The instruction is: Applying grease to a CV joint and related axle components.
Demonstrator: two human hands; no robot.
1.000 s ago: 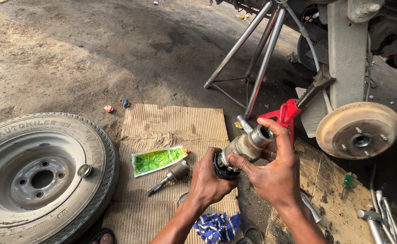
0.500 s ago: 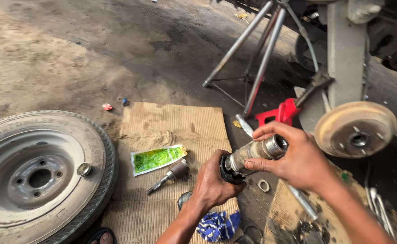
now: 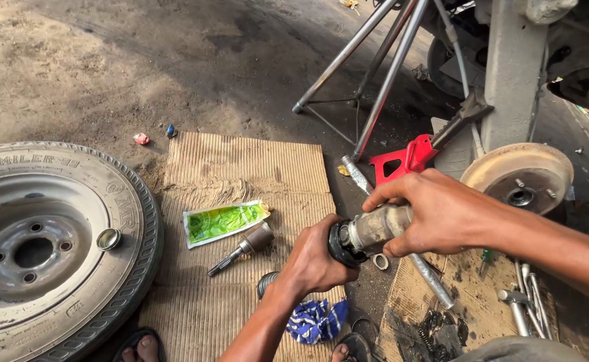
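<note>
Holding a dirty metal car part (image 3: 375,229) in both hands, you have it up in the air over the ground, just past the right edge of the brown cardboard sheet (image 3: 241,167). Your right hand (image 3: 442,211) is closed around the fat grey end of the part, with the fingers wrapped over the top. Your left hand (image 3: 314,258) is closed on the dark round end, pushing in from below. The part lies tilted, with the grey end a bit higher.

On the cardboard, left of your hands, lies a green packet (image 3: 224,221), torn open and flat. Just beside it lies a small metal piece with a thin shaft (image 3: 242,248). A blue and white rag (image 3: 318,320) sits near your left arm, close to your sandal.

A big wheel with a tyre (image 3: 46,248) lies flat on the ground at the far left, touching the cardboard edge. A small shiny cap (image 3: 108,238) rests on its rim.

To the right, behind your right hand, you can see a rusty round brake drum (image 3: 522,177) on the car. A red jack (image 3: 401,161) stands near it, and a metal stand (image 3: 375,74) with thin legs rises behind.
</note>
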